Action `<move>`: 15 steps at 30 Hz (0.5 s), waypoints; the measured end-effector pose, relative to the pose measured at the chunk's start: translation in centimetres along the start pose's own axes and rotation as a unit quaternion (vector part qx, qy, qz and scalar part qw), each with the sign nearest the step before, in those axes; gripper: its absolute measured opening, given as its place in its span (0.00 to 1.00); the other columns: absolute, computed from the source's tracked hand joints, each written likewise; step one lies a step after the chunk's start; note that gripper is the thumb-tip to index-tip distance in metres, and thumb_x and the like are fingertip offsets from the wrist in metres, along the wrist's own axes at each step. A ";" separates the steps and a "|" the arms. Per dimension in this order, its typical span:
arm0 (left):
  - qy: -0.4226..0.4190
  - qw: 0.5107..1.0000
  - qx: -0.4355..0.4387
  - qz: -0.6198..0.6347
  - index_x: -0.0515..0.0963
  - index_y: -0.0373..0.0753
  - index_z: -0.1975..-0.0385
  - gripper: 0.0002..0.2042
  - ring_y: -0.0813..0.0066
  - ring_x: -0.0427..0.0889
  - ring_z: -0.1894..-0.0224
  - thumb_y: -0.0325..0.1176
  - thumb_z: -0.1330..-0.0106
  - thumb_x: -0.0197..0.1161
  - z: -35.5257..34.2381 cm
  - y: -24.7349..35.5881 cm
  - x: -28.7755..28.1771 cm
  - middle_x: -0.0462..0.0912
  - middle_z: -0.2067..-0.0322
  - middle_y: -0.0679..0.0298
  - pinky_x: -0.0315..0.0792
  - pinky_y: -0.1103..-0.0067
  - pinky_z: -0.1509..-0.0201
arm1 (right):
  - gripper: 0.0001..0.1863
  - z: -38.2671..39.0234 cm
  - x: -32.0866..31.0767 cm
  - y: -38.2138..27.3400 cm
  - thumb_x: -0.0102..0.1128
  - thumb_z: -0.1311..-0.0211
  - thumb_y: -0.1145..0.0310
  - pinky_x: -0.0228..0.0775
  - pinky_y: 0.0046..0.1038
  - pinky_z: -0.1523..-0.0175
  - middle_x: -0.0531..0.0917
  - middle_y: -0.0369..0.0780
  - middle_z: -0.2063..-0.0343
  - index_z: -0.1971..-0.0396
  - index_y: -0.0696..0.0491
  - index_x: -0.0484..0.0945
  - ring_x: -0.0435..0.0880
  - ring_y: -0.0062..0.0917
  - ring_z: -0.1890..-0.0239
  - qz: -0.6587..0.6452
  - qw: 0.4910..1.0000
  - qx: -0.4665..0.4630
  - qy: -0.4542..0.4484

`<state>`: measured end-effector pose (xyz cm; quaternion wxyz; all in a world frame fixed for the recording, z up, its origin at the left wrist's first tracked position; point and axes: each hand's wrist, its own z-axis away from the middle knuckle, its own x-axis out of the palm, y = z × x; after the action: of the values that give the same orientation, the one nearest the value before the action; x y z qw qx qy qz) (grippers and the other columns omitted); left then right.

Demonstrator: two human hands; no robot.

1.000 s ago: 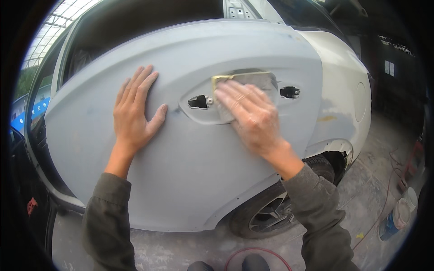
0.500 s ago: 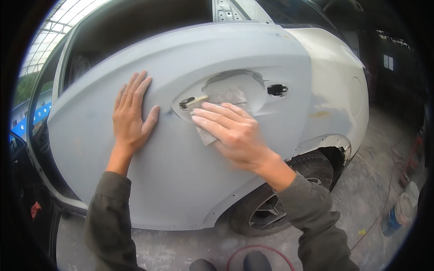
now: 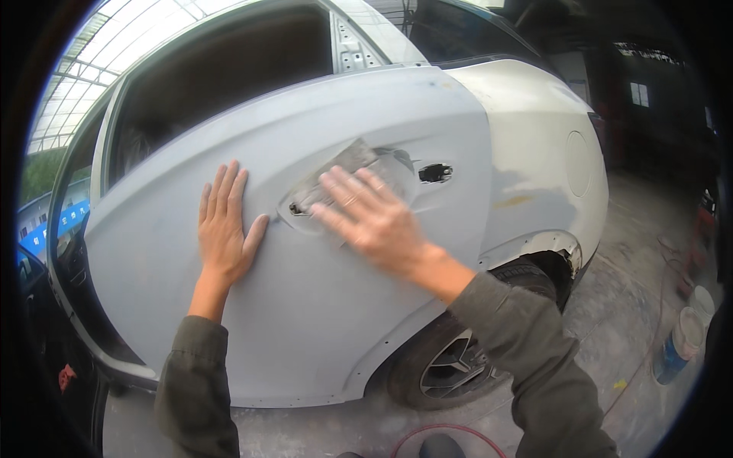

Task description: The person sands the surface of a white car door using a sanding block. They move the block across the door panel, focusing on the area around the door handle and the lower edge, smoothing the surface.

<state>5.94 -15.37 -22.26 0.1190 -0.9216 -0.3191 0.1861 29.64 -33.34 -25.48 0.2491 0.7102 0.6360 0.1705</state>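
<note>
A grey car door (image 3: 328, 305) with a matte primer-like surface fills the middle. My left hand (image 3: 225, 225) lies flat on it, fingers together and pointing up, thumb apart, holding nothing. Against the door's handle recess, my right hand (image 3: 374, 221) presses a grey sheet of sandpaper (image 3: 355, 157), its edges sticking out past the fingers; the hand is slightly blurred. Left of the sheet is a small handle opening (image 3: 296, 208), partly covered. To its right is a larger dark opening (image 3: 436, 173). Dark scuffed patches show along the recess's upper edge.
The off-white rear quarter panel (image 3: 542, 137) adjoins the door, above a wheel (image 3: 454, 370). A red hose (image 3: 450, 427) lies on the floor by my feet. Buckets (image 3: 678, 343) stand at the right. Up at the left is the door's window frame (image 3: 114, 114).
My right hand has shifted the sandpaper up across the recess, covering more of its upper edge. The whole view has tilted, while my left hand stays at the same part of the door.
</note>
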 end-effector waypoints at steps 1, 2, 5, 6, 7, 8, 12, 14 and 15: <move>0.005 1.000 0.001 -0.004 0.62 0.42 0.21 0.37 0.59 0.54 0.16 0.44 0.28 0.64 0.1 0.0 0.0 0.60 0.18 0.60 0.46 0.58 0.12 | 0.25 0.7 -0.6 1.7 0.59 0.32 0.71 0.70 0.44 0.24 0.83 0.46 0.34 0.36 0.49 0.82 0.81 0.38 0.30 0.034 0.999 0.019 -0.022; 0.009 1.000 0.002 -0.009 0.62 0.42 0.21 0.37 0.59 0.55 0.16 0.44 0.28 0.64 0.1 0.0 0.0 0.60 0.19 0.60 0.47 0.58 0.13 | 0.26 1.4 -1.4 2.7 0.63 0.35 0.71 0.72 0.43 0.27 0.84 0.46 0.36 0.36 0.51 0.82 0.82 0.38 0.32 0.061 0.997 0.020 -0.039; 0.027 1.000 0.003 -0.005 0.63 0.43 0.21 0.36 0.59 0.56 0.16 0.44 0.29 0.65 0.3 0.1 0.0 0.62 0.19 0.61 0.49 0.58 0.13 | 0.24 2.2 -3.9 1.5 0.63 0.38 0.71 0.73 0.45 0.29 0.88 0.49 0.42 0.40 0.56 0.85 0.85 0.39 0.36 0.056 0.988 0.130 -0.057; 0.036 0.999 0.008 -0.004 0.63 0.43 0.21 0.36 0.59 0.57 0.16 0.44 0.29 0.65 0.1 0.1 0.1 0.62 0.19 0.61 0.49 0.58 0.13 | 0.25 2.1 -4.3 0.6 0.63 0.40 0.71 0.75 0.44 0.31 0.89 0.49 0.45 0.41 0.58 0.84 0.87 0.39 0.39 0.077 0.985 0.142 -0.059; 0.037 0.999 0.007 -0.005 0.63 0.43 0.21 0.36 0.59 0.57 0.17 0.44 0.29 0.64 0.2 0.2 0.3 0.62 0.19 0.61 0.50 0.58 0.13 | 0.25 2.5 -4.2 -0.4 0.63 0.40 0.71 0.75 0.44 0.31 0.89 0.49 0.45 0.41 0.59 0.84 0.87 0.39 0.39 0.087 0.984 0.132 -0.080; 0.037 0.999 0.005 -0.007 0.63 0.43 0.21 0.36 0.59 0.57 0.17 0.44 0.28 0.64 0.3 0.3 0.4 0.62 0.19 0.61 0.50 0.58 0.13 | 0.25 3.1 -4.1 -1.6 0.62 0.40 0.71 0.75 0.44 0.31 0.89 0.49 0.45 0.41 0.59 0.84 0.87 0.39 0.39 0.096 0.983 0.122 -0.102; 0.044 0.999 0.006 -0.006 0.64 0.44 0.21 0.35 0.60 0.57 0.17 0.44 0.27 0.63 0.5 0.4 0.6 0.62 0.19 0.61 0.50 0.58 0.13 | 0.23 0.9 -5.7 -0.2 0.60 0.39 0.73 0.75 0.43 0.31 0.89 0.49 0.45 0.42 0.60 0.85 0.86 0.39 0.38 0.118 0.992 0.034 -0.034; 0.045 0.999 0.007 -0.013 0.62 0.44 0.21 0.33 0.60 0.56 0.16 0.44 0.24 0.59 0.2 0.5 0.3 0.61 0.19 0.60 0.48 0.59 0.12 | 0.24 1.9 -4.3 1.1 0.61 0.39 0.73 0.75 0.42 0.31 0.88 0.48 0.42 0.41 0.59 0.84 0.86 0.39 0.38 0.149 0.985 0.069 -0.055; 0.039 0.999 0.006 -0.018 0.61 0.43 0.20 0.33 0.60 0.55 0.16 0.44 0.23 0.57 0.5 0.4 0.2 0.61 0.19 0.60 0.47 0.60 0.12 | 0.25 2.0 -3.9 0.8 0.61 0.39 0.74 0.75 0.42 0.31 0.87 0.48 0.41 0.40 0.59 0.83 0.86 0.39 0.38 0.159 0.981 0.088 -0.067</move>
<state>6.13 -15.52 -22.89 0.1401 -0.9217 -0.3293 0.1494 30.92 -37.51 -26.31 0.1974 0.8312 0.5094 0.1038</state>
